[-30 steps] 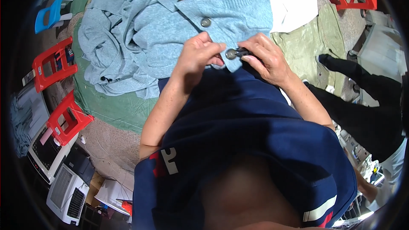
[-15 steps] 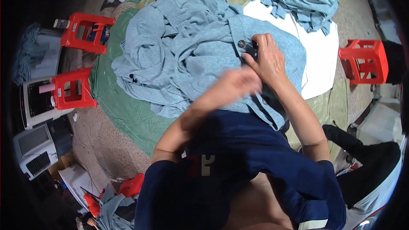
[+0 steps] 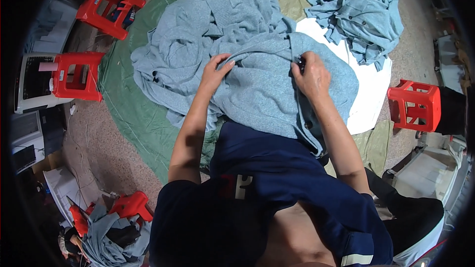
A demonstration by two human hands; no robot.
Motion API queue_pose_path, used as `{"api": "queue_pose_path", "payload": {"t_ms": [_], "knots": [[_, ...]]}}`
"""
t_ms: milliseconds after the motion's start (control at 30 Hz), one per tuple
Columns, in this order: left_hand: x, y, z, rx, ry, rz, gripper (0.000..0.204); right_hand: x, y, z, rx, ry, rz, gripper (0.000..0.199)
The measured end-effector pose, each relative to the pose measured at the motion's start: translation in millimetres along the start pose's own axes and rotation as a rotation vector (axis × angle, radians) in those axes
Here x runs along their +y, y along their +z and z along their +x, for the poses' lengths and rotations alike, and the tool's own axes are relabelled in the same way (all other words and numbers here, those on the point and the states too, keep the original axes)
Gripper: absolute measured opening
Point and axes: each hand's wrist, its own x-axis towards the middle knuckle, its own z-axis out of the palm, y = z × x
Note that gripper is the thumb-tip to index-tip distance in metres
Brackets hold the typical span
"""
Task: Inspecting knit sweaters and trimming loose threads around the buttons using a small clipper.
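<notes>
Green tarp [image 3: 136, 116] on flr [image 3: 126, 151]. L grip [image 3: 213, 75] had swung out onto cardigan [image 3: 262, 101], can't tell if pinching; R grip [image 3: 313, 75] clenched sm blk tool [image 3: 301, 62], so hands spanned the knit.

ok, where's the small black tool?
Head view, upper part, right of centre: the black tool is in the right hand, over the grey-blue cardigan.

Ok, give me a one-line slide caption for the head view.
Left hand at a fold of a blue-grey knit garment, right hand holding a small black object, knitwear pile beyond.
</notes>
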Motion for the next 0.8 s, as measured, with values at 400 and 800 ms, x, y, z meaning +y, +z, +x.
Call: {"api": "queue_pose_path", "payload": {"t_ms": [400,800], "knots": [[65.7,-22.0,47.8,-0.027,-0.088,-0.326,0.014,104.8,-116.3,14.7,-0.032,0.684,1.472,0.033],[157.2,-15.8,23.6,-0.159,-0.228,-0.57,0.011,151.0,-71.9,-32.2,0.434,0.486,1.205,0.01]]}}
